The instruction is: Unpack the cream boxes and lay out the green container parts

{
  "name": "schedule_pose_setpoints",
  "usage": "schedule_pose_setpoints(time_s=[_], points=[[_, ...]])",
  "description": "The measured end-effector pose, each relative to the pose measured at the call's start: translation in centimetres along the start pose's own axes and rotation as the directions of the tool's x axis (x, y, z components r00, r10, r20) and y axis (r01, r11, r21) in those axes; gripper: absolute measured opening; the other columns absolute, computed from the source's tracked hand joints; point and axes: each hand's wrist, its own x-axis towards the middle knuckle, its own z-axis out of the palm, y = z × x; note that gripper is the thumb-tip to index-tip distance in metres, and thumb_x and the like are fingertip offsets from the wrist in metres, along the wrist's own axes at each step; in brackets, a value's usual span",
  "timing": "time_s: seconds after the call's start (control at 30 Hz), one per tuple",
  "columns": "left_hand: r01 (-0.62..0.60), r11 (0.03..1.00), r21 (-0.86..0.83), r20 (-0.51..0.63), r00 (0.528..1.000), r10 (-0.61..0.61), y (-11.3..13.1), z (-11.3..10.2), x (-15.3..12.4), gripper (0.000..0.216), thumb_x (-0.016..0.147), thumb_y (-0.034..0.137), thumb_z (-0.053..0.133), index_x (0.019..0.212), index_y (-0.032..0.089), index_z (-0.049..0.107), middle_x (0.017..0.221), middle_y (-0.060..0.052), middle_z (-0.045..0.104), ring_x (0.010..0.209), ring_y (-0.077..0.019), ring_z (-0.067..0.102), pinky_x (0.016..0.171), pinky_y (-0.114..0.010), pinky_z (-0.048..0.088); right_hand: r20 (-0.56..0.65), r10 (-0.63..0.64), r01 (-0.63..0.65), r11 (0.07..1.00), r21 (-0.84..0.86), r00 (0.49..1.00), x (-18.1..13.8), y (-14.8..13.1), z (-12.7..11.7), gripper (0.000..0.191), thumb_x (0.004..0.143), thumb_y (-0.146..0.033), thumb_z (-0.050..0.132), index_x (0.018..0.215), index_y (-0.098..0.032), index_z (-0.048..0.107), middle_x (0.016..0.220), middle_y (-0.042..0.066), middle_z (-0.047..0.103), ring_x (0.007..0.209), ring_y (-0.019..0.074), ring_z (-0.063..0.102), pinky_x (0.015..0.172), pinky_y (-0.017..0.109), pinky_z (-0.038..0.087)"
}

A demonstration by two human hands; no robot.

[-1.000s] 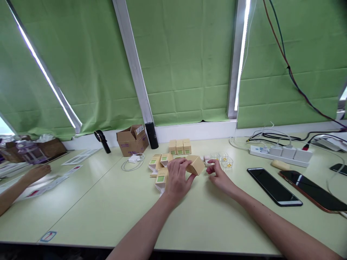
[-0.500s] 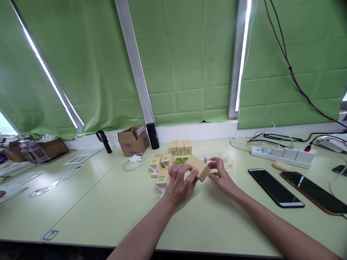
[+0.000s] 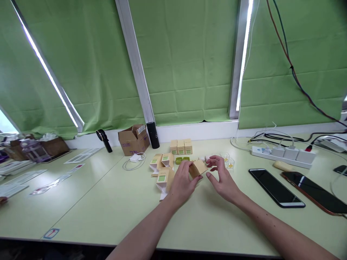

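Note:
A small kraft cardboard box point(image 3: 198, 168) is gripped between the thumb and fingers of my left hand point(image 3: 184, 178), tilted over the table. Just to its right, my right hand point(image 3: 221, 178) has its fingers apart and curved, close to the box's end, with nothing seen in them. Several similar boxes with green label windows, one of them a kraft box point(image 3: 165, 177) with its white flap out, stand left of my left hand. Behind the held box are green containers point(image 3: 182, 160). Small clear containers point(image 3: 230, 163) with yellow bits sit behind my right hand, partly hidden by it.
Three closed kraft boxes point(image 3: 181, 147) stand in a row at the back. A larger carton point(image 3: 133, 140), a black cylinder point(image 3: 153, 135) and a white charger point(image 3: 135, 158) are back left. Two phones, one a white-edged phone point(image 3: 276, 187), and a power strip point(image 3: 282, 156) lie right.
My left hand has turned the box so that it points differently, and the left wrist has rotated. My right hand's fingers have spread and drawn slightly away from the box's end.

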Motion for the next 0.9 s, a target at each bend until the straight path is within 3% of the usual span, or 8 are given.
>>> schedule_pose_setpoints(time_s=[0.23,0.57,0.9], points=[[-0.143,0.978,0.155,0.061,0.989,0.135,0.17,0.11,-0.11,0.047,0.086,0.031,0.077,0.125,0.023,0.051,0.123,-0.012,0.062,0.116,-0.0316,0.062,0.094,-0.049,0.055,0.04,0.021,-0.017,0.996,-0.082,0.999,-0.2,0.15,0.32,0.049,0.093,-0.035,0.055,0.136,-0.028,0.031,0.122,0.011,0.057,0.107,0.0277,0.061,0.092,0.049,0.054],[-0.285,0.922,0.263,0.107,0.958,0.266,0.27,0.3,-0.19,0.043,0.087,0.029,0.074,0.123,0.02,0.051,0.118,-0.013,0.063,0.106,-0.0303,0.064,0.087,-0.046,0.057,0.082,0.012,0.002,0.986,-0.166,0.997,-0.33,0.08,0.32,0.052,0.094,-0.033,0.053,0.139,-0.027,0.027,0.123,0.013,0.057,0.1,0.0275,0.062,0.088,0.047,0.055],[-0.336,0.878,0.341,0.155,0.941,0.3,0.68,0.43,-0.16,0.027,0.094,0.024,0.06,0.119,0.019,0.052,0.112,-0.012,0.063,0.1,-0.0277,0.064,0.08,-0.041,0.057,0.113,-0.057,0.084,0.963,-0.255,0.992,-0.67,0.78,0.97,0.06,0.09,-0.022,0.051,0.143,-0.025,0.022,0.134,0.017,0.052,0.117,0.0304,0.061,0.095,0.049,0.054]])
